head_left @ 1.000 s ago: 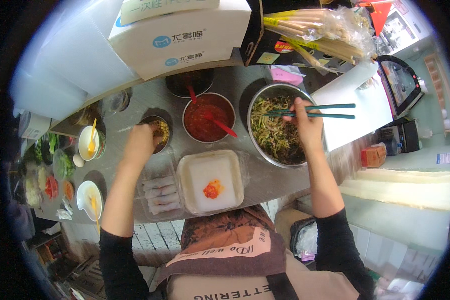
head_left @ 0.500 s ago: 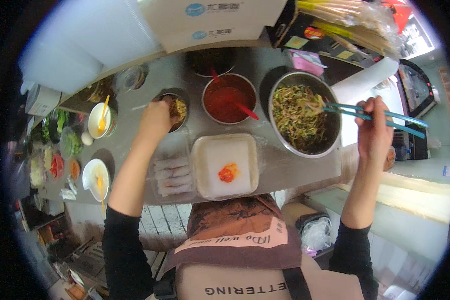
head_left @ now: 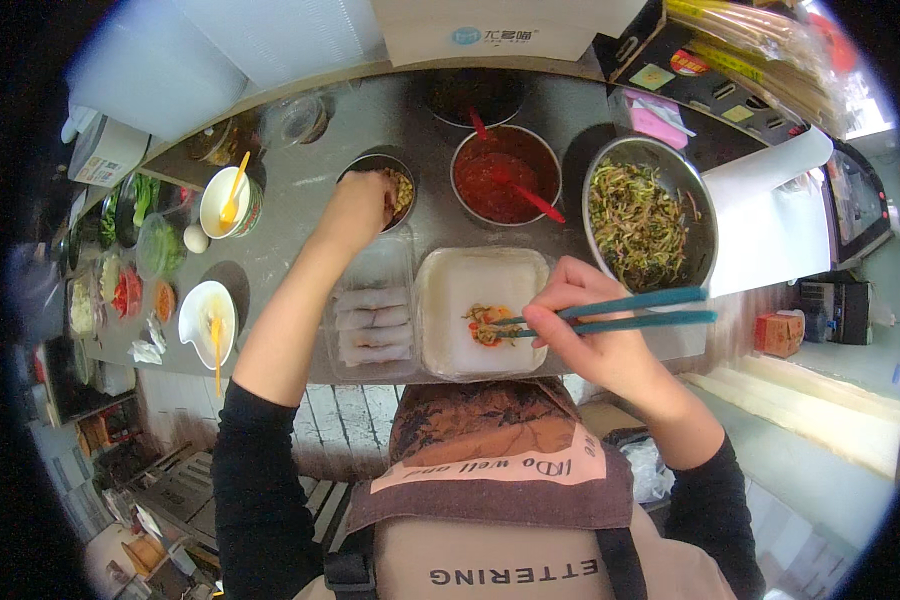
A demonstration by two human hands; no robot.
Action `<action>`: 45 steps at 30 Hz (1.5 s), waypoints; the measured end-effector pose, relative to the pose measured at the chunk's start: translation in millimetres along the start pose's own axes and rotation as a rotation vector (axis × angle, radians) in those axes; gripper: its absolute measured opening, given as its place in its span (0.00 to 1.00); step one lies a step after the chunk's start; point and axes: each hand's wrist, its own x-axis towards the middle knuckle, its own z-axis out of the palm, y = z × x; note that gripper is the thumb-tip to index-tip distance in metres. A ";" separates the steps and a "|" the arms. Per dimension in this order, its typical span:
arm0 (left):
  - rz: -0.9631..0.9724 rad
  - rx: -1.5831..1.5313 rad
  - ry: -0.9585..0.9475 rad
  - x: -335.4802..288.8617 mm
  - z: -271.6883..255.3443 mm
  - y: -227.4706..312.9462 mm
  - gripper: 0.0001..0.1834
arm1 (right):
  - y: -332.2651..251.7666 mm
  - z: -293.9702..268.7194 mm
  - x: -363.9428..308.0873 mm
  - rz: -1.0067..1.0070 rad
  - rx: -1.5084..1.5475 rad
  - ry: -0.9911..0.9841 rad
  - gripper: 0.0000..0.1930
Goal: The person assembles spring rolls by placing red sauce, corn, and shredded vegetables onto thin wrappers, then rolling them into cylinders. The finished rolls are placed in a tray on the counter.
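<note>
My right hand (head_left: 595, 325) grips a pair of blue-green chopsticks (head_left: 650, 308). Their tips touch a small heap of shredded vegetables (head_left: 490, 325) on red-orange sauce. The heap rests on a white sheet (head_left: 460, 290) in a shallow square tray (head_left: 532, 262). My left hand (head_left: 362, 208) reaches into a round metal container (head_left: 378, 158) of chopped yellowish bits (head_left: 402, 196); its fingertips are hidden there. Beside the tray, a clear box (head_left: 345, 368) holds several white rolls (head_left: 373, 325). A large steel bowl (head_left: 710, 235) with shredded vegetable mix (head_left: 638, 225) stands to the right.
Behind the tray stands a pot of red sauce (head_left: 475, 185) with a red spoon (head_left: 532, 198). On the left are two white bowls (head_left: 192, 312) with yellow spoons, an egg (head_left: 196, 239) and several tubs of cut vegetables. Boxes line the counter's back edge.
The chopsticks have moved left and nearer from the steel bowl to the tray, and shredded vegetables now lie on the red sauce. My left hand stays in the metal container.
</note>
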 end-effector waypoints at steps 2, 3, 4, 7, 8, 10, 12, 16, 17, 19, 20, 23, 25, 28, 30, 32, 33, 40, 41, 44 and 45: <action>-0.023 -0.067 0.039 -2.7 -5.5 2.4 0.09 | -7.8 -5.0 -1.1 0.085 0.017 -0.034 0.03; 0.000 -0.102 0.085 -3.6 -9.3 3.4 0.09 | -10.0 -7.1 -2.0 0.054 0.053 0.023 0.03; -0.046 -0.109 0.088 -4.4 -13.4 3.7 0.09 | -9.8 -9.1 -2.2 0.086 0.066 0.029 0.03; -0.051 -0.103 0.144 -6.0 -21.4 5.0 0.09 | -5.7 -9.4 -3.8 0.044 0.023 0.036 0.03; -0.034 -0.082 0.147 -6.1 -23.0 4.9 0.08 | -3.7 -7.7 -4.1 0.037 0.006 0.032 0.03; -0.003 -0.055 0.169 -6.5 -22.8 4.8 0.07 | -2.9 -11.0 -7.7 0.045 0.047 0.071 0.03; 0.018 -0.048 0.197 -8.8 -19.6 4.2 0.06 | -5.1 -22.1 -16.3 0.090 0.177 0.130 0.03; -0.017 -0.107 0.181 -8.6 -12.7 -1.4 0.06 | 9.8 -80.8 -35.9 -0.095 0.061 0.456 0.13; -0.019 -0.099 0.177 -8.2 -11.8 -3.5 0.06 | 22.0 -94.8 -39.3 -0.012 0.022 0.566 0.13; 0.004 -0.065 0.168 -7.5 -10.6 -7.1 0.06 | 52.2 -112.2 -43.8 0.244 0.173 0.728 0.14; 0.027 -0.041 0.164 -7.5 -10.2 -8.3 0.06 | 65.4 -117.7 -46.1 0.314 0.292 0.792 0.14; -0.007 -0.072 0.147 -6.8 -8.4 -9.0 0.07 | 84.7 -122.7 -55.2 0.389 0.426 0.925 0.18; -0.014 -0.079 0.142 -5.7 -7.8 -7.3 0.07 | 85.0 -118.5 -55.3 0.233 0.394 0.938 0.19; 0.052 -0.009 0.168 -2.7 -10.0 -4.4 0.07 | 79.3 -108.6 -43.2 0.189 0.243 0.823 0.17; -0.009 -0.047 0.133 -2.3 -11.5 -2.6 0.07 | 79.4 -101.7 -31.1 0.159 0.281 0.782 0.15; -0.028 -0.068 0.133 -2.1 -12.8 -1.0 0.08 | 80.7 -95.8 -23.5 0.198 0.283 0.828 0.15; -0.015 -0.069 0.143 -2.9 -13.8 -0.2 0.09 | 81.6 -93.3 -20.8 0.218 0.290 0.859 0.15; -0.063 -0.156 0.234 -16.8 -35.2 20.8 0.10 | 74.1 -98.3 -17.2 0.181 0.156 0.914 0.18; -0.060 -0.195 0.241 -20.3 -40.8 25.7 0.09 | 69.6 -103.0 -19.4 0.187 0.156 0.972 0.18; -0.060 -0.420 0.172 -32.9 -50.3 45.5 0.08 | 52.3 -117.8 -30.8 0.119 0.228 0.988 0.18; -0.048 -0.528 0.109 -37.7 -49.0 54.8 0.08 | 46.4 -121.5 -34.8 0.073 0.291 0.965 0.17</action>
